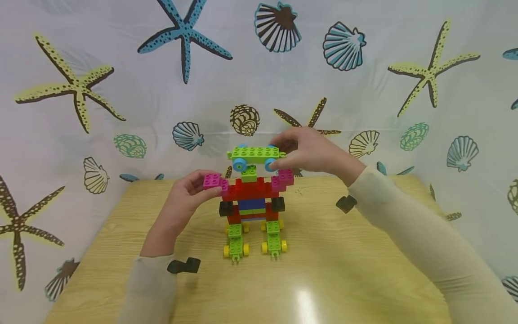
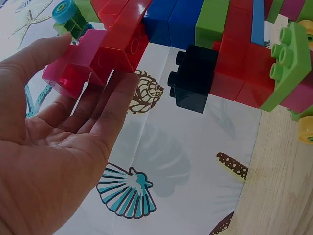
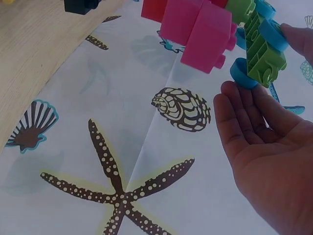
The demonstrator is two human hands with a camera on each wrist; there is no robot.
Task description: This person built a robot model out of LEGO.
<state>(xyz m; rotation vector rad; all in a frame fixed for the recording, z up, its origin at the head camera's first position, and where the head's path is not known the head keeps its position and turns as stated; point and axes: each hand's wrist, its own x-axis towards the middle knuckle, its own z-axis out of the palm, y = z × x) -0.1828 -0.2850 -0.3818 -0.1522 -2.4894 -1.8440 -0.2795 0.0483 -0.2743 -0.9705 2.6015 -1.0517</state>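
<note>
A figure of toy building bricks stands on the table, with a red body and a blue middle. My left hand holds the pink bricks on the figure's left side, thumb on one face and fingers on the other. At the top, my right hand pinches a green wheeled base by its right end, thumb and fingers at the blue wheels. That base lies level over a green brick; whether they are joined I cannot tell. More pink bricks stick out below the right hand.
Two green wheeled pieces with yellow wheels form the figure's feet on the wooden table. Black bricks jut from its sides. Behind the table hangs a white cloth printed with shells and starfish.
</note>
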